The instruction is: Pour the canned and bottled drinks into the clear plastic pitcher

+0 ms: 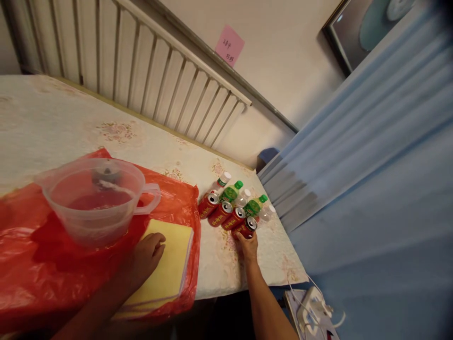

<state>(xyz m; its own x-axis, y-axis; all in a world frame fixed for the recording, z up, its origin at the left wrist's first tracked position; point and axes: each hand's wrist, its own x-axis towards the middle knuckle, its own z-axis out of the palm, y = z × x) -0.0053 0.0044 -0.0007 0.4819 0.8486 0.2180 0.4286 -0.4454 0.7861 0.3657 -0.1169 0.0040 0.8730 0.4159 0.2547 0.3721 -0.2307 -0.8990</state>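
Observation:
My right hand [249, 244] is wrapped round the lower part of a red drink can [250, 225], the nearest one in a row of red cans [220, 215] on the table. Its opened top faces up, like those of its neighbours. Behind the cans stand clear bottles with white caps [223, 179] and green bottles with green caps [231, 191]. My left hand [150, 250] is over a stack of yellow paper [173, 255], its fingers loosely curled and no object visible in them. Whether it touches the paper I cannot tell.
A large clear plastic jug [95, 203] stands on a red plastic sheet [31, 269], with a dark object inside. A floral cloth [170, 141] covers the table. A white radiator [141, 61] lines the wall; a blue curtain [354, 165] hangs right, above a power strip [314, 307] with cables.

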